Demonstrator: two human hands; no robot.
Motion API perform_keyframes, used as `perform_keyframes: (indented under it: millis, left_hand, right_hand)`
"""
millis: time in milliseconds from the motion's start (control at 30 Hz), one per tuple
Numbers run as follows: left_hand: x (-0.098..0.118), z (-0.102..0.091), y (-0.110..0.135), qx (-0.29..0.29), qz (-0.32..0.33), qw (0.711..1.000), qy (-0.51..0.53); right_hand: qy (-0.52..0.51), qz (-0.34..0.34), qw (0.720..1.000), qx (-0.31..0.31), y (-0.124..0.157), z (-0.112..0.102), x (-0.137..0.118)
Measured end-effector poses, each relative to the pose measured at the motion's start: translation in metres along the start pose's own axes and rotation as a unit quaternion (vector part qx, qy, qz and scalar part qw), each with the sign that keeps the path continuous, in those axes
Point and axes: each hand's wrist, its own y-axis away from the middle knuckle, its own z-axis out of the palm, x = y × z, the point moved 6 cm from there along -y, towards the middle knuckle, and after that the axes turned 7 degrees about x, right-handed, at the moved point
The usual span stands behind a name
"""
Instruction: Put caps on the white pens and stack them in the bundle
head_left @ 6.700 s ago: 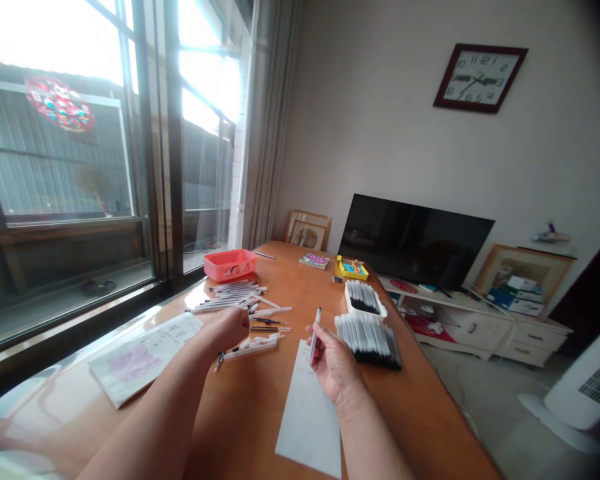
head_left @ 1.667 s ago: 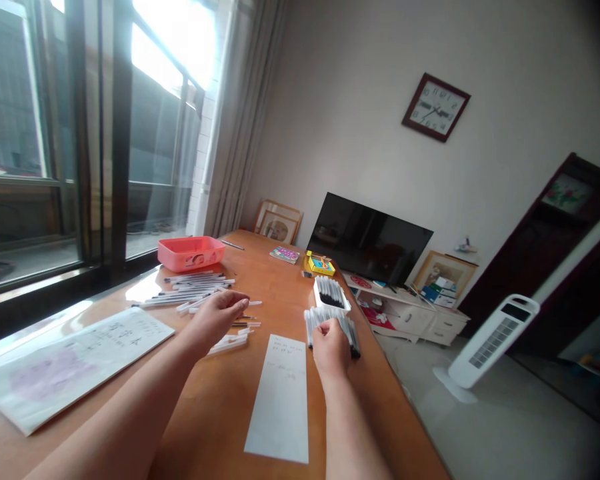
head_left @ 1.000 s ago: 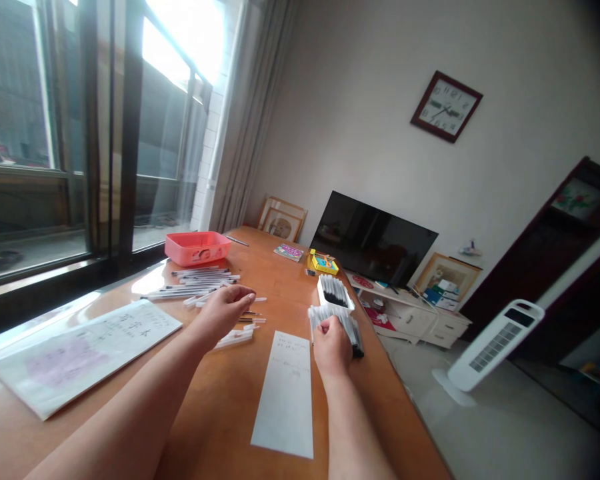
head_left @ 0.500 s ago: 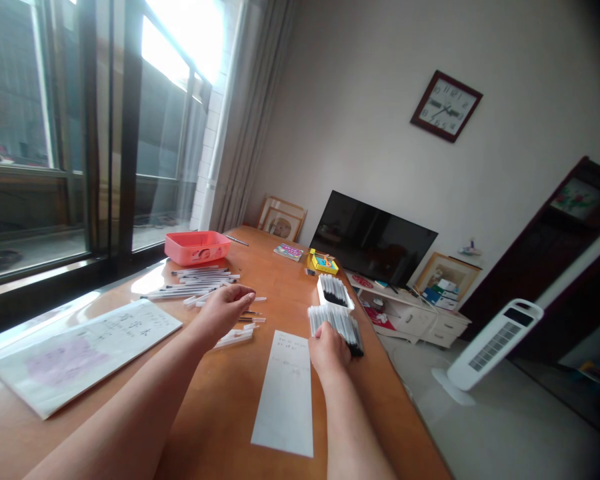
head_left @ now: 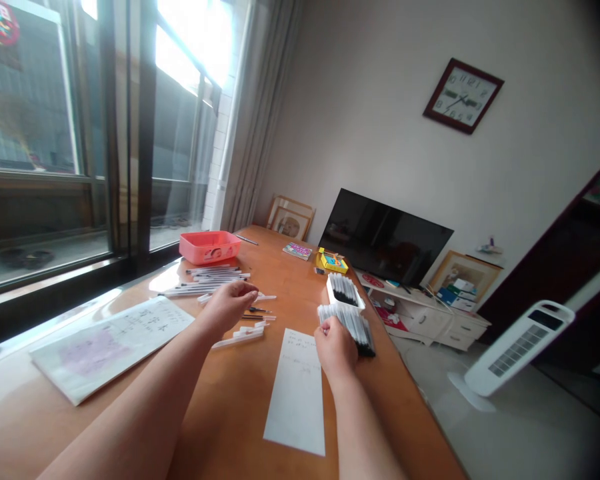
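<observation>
My left hand (head_left: 231, 305) hovers over the middle of the wooden table, thumb and fingers pinched together; anything between them is too small or hidden to name. Around it lie several grey pen refills or thin pens (head_left: 215, 277), some dark thin refills (head_left: 258, 317) and white pen parts (head_left: 243, 335). My right hand (head_left: 336, 347) is closed at the near left side of a row of clear pens with black ends (head_left: 359, 327), and partly covers them. What its curled fingers hold does not show. A white box (head_left: 345, 293) of similar pens stands just behind.
A paper strip with writing (head_left: 296, 400) lies between my forearms, a notebook (head_left: 110, 340) at left. Farther back are a red plastic basket (head_left: 211, 248), a yellow box (head_left: 333, 263) and a booklet (head_left: 297, 251). The table's right edge (head_left: 420, 393) runs close to my right arm.
The view has turned slightly left, so everything sits farther right in it. Both hands keep nearly the same places and closed shapes over the table.
</observation>
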Motion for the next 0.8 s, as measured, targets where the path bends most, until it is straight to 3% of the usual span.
perform_keyframes:
  millis: [167,333,467,633,800]
  left_hand:
    - [-0.008,-0.007,-0.002,-0.016,0.006,0.991,-0.131]
    - [-0.012,-0.008,0.006,-0.103,0.014,0.958,-0.266]
    - [-0.011,-0.002,0.017,-0.172,0.016,0.927,-0.333]
    - [-0.014,-0.002,0.021,-0.189,-0.002,0.893,-0.409]
    - [-0.013,-0.002,0.022,-0.216,0.002,0.881,-0.421]
  right_hand:
    - [-0.091,-0.066,0.994,-0.015,0.014,0.01,-0.021]
    - [-0.13,-0.092,0.986,-0.041,0.021,0.016,-0.03]
    - [-0.142,-0.093,0.984,-0.052,0.022,0.014,-0.034]
    - [-0.16,-0.089,0.982,-0.052,0.023,0.011,-0.037]
    - [-0.18,-0.082,0.979,-0.048,0.022,0.011,-0.036]
